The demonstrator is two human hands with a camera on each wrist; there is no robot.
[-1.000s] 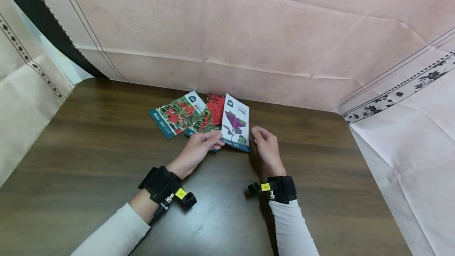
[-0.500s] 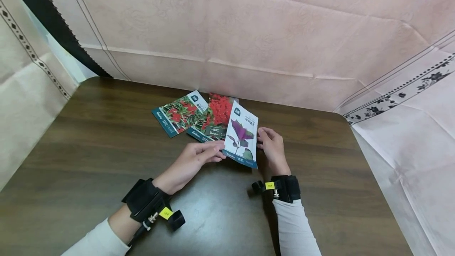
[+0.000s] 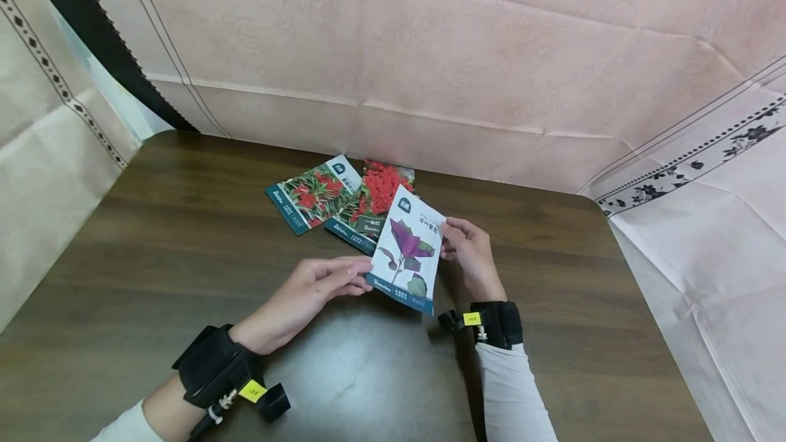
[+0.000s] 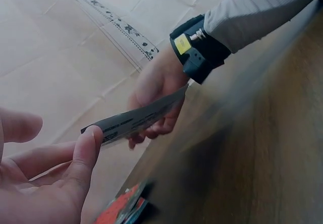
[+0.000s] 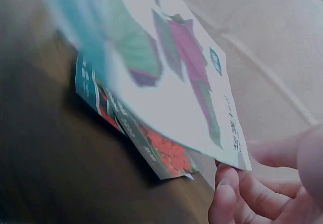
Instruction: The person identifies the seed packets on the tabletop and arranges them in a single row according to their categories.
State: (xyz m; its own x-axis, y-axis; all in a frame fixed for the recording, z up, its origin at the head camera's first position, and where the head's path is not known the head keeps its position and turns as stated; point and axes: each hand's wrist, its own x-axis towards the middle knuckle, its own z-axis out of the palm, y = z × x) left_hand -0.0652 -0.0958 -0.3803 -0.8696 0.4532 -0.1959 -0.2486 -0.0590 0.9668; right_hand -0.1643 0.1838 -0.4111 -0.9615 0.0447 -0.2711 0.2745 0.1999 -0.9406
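A white seed packet with a purple flower picture (image 3: 405,247) is held tilted above the table between both hands. My left hand (image 3: 310,292) pinches its lower left edge; in the left wrist view the thumb (image 4: 90,146) lies against that edge, and printing shows on the packet's back. At the upper right corner, my right hand (image 3: 469,254) pinches the packet between thumb and fingers (image 5: 227,188). Behind it lie a red-flower packet (image 3: 382,186), partly covered, and a packet with red blooms and green leaves (image 3: 316,193), the two overlapping.
The brown wooden table (image 3: 571,305) has its far edge just beyond the packets. A pale pink cloth (image 3: 442,53) hangs behind it, with a flower-bordered white cloth (image 3: 706,244) at the right. Each wrist wears a black strap with a camera (image 3: 273,401).
The purple-flower packet has come nearer and turned slightly, uncovering more of the red-flower packet. My left hand has drawn back toward the lower left; my right hand has taken hold of the upper right corner.
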